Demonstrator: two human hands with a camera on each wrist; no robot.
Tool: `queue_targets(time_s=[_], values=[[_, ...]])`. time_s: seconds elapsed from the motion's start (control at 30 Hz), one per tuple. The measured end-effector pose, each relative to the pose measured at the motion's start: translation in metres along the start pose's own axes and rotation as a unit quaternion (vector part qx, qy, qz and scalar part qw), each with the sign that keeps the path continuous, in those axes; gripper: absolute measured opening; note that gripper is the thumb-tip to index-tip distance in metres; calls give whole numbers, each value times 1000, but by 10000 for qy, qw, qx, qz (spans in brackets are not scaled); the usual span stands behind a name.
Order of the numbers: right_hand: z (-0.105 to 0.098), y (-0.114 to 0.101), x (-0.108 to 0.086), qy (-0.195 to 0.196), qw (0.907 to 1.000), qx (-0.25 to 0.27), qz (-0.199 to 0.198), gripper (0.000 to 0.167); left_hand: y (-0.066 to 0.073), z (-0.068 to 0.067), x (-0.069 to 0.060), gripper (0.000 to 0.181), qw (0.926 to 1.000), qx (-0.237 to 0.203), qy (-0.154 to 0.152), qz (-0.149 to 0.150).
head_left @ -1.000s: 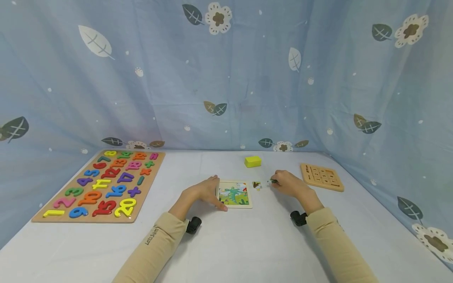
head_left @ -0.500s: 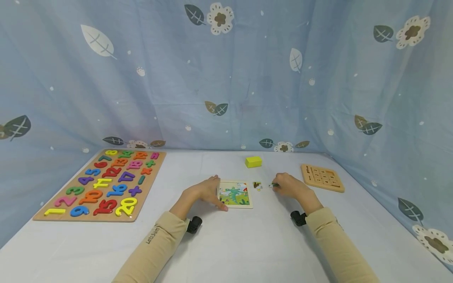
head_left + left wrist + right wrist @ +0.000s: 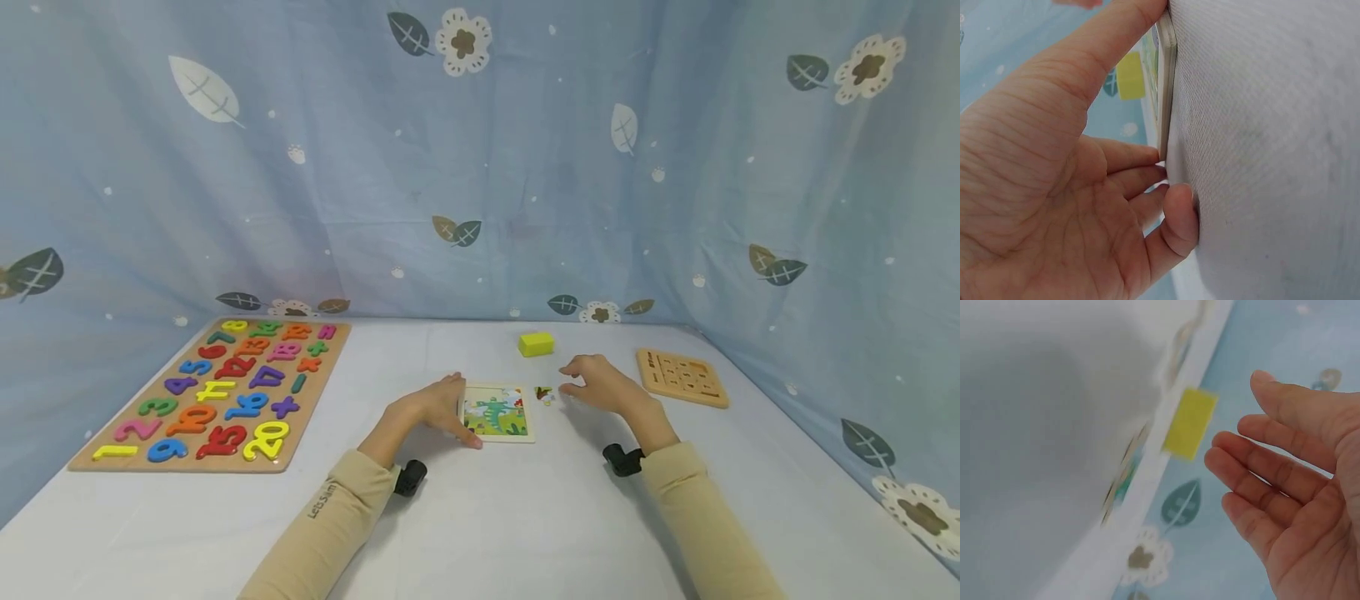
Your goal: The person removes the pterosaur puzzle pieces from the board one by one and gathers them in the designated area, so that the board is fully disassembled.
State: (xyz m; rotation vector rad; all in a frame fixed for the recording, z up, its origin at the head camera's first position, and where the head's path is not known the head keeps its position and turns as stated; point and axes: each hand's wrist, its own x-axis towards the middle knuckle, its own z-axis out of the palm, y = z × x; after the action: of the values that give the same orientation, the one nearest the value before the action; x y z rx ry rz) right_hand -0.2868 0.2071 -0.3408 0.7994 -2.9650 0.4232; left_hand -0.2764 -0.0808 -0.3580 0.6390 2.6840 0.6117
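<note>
Two hands, diff. jobs. L hand (image 3: 431, 406): fingers grip the puzzle board (image 3: 497, 415) by its L side, thumb at the near corner, index at the far one; L wrist view shows both tips on the rim, the other fingers beside it. Decent brace imo: light, even pressure, so the board lies flat on the surface (image 3: 480, 525) & doesn't skid.

R hand (image 3: 600, 385): thumb & fingers parted, nothing btwn them, raised w/ tips just R of the loose bits (image 3: 544, 395). Those lie near the board's R edge, not touching it; can't tell if 1 pc or more.

For a clean pickup, prob. best to drop thumb & index onto opposite edges & pinch; bits look thin, so pressing from the top may just slide them. Take one at a time, lift before moving L, & check the pic's orientation vs the board's before lowering. Main risk: a knuckle bumping a neighbouring bit or the rim.

Further out: yellow block (image 3: 536, 345) behind the bits, far enough not to snag the R wrist; small number tray (image 3: 678, 392) off to the R; big number board (image 3: 310, 395) well L; leaf-print cloth (image 3: 360, 150) at back.
</note>
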Motion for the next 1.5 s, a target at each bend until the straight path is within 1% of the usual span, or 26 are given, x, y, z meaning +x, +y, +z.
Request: queue_targets(time_s=[0.13, 0.2, 0.33, 0.47, 0.57, 0.63, 0.7, 0.77, 0.83, 0.9, 1.0, 1.1, 1.27, 1.33, 1.43, 1.5], values=[[3, -21, 12, 24, 9996, 106, -259, 39, -3, 1, -1, 102, 10000, -42, 0, -22], [5, -31, 18, 22, 9993, 123, -345, 40, -5, 2, -2, 105, 10000, -11, 7, -57], [11, -47, 28, 29, 9988, 227, -424, 41, -7, 3, -3, 105, 10000, 5, 37, -69], [18, -60, 36, -157, 9960, 659, -581, 42, -8, 2, -4, 99, 10000, -30, 42, -62], [24, -66, 41, -372, 9928, 1030, -494, 42, -8, 2, -5, 96, 9999, -22, 40, -93], [29, -68, 42, -461, 9925, 1079, -329, 42, -8, 2, -5, 97, 9999, -1, 28, -106], [33, -67, 43, -489, 9936, 997, -188, 41, -8, 2, -5, 102, 9999, 60, 11, -127], [37, -65, 45, -484, 9948, 871, -188, 39, -8, 1, -5, 107, 9998, 131, 5, -127], [39, -62, 46, -468, 9961, 690, -281, 37, -8, 0, -4, 110, 9998, 153, 13, -132], [41, -60, 46, -449, 9970, 496, -381, 35, -8, -1, -4, 108, 9998, 140, 37, -114], [43, -59, 47, -435, 9979, 313, -352, 32, -7, -2, -3, 102, 9999, 63, 72, -71], [44, -57, 47, -429, 9984, 303, -216, 31, -6, -2, -2, 102, 10000, 42, 66, -55], [44, -55, 47, -403, 9985, 341, -148, 30, -4, -4, -1, 112, 9999, 95, -31, -103], [44, -54, 47, -382, 9987, 328, -90, 29, -5, -4, 1, 116, 9999, 147, -32, -32], [43, -54, 47, -403, 9987, 300, 51, 29, -5, -4, 3, 114, 10000, 60, -29, 50], [43, -54, 47, -432, 9988, 231, 75, 28, -5, -3, 4, 113, 10000, 23, -37, 75]])
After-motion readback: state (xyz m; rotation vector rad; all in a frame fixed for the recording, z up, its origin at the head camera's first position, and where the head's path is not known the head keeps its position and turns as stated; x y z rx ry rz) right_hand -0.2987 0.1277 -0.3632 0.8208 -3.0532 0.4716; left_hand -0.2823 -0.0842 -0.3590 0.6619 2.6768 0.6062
